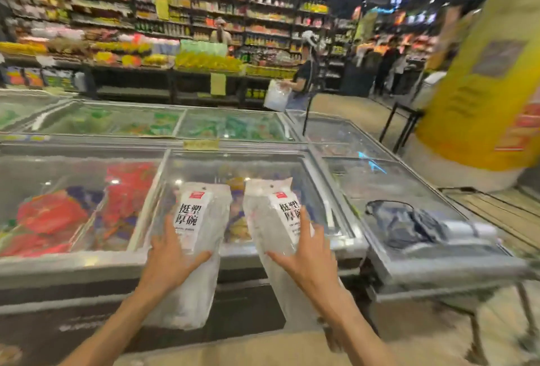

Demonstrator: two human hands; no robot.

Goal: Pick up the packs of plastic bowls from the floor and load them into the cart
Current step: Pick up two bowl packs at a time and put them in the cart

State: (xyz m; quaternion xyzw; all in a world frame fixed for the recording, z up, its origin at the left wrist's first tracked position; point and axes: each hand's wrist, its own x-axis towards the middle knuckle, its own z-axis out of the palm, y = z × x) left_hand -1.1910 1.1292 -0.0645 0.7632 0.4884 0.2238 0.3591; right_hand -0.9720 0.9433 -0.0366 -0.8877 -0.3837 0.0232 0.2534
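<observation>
Glass-topped freezers (87, 260) fill the near view, with a yellow pillar (482, 88) at right and stocked shelves (175, 15) behind. A dark bag (409, 224) lies on the right freezer lid. Two bowl packs are held upright over the freezer edge: the left hand (168, 260) grips the left pack (195, 237), the right hand (306, 260) the right pack (277, 228), fingers spread around each.

A row of glass-topped chest freezers (163, 260) fills the middle of the frame. On the lid of the freezer at lower right (409, 190) lies a dark crumpled bag (406, 225), touching a pale rolled bundle (470, 231) on its right.
</observation>
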